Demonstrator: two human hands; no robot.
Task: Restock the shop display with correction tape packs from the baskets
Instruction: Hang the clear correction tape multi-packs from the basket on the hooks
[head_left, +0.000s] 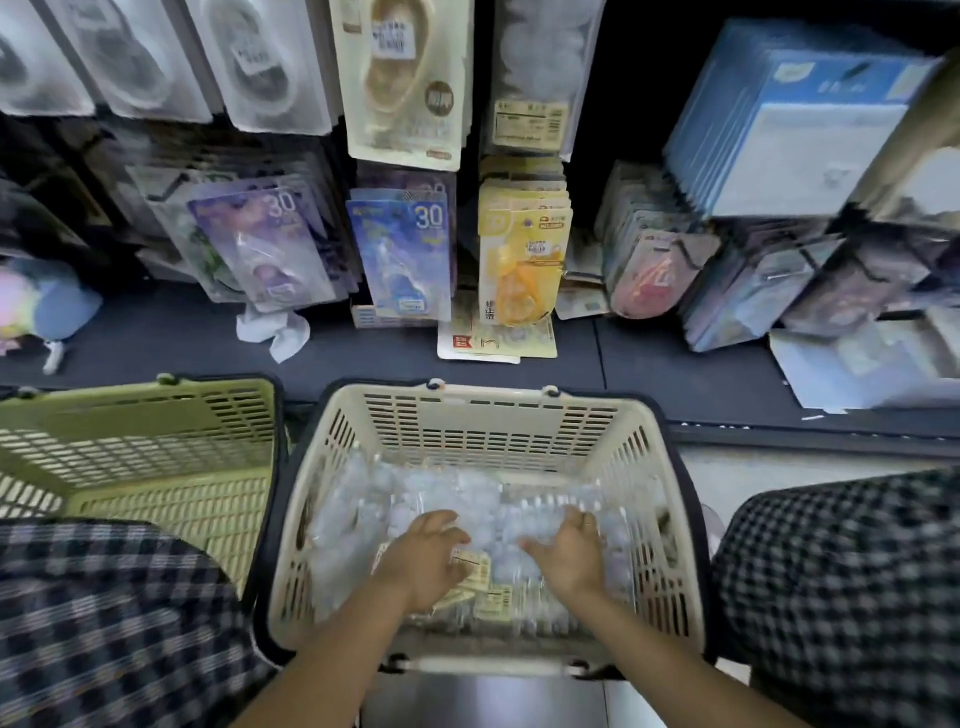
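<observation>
Right, we're at the pick step: both hands are down in the cream basket, on the heap of clear correction tape packs. Left hand has fingers loosely curled over packs with yellow label cards showing. Right hand lies flat with fingers spread, gripping nothing that we can see (motion blur, so not certain). The green basket to the left looks empty. For a clean pick, we'd gather several packs stacked the same way up, squeezing their edges rather than the blister fronts. Likely target: the yellow tape hook on the display above, already fairly full.
</observation>
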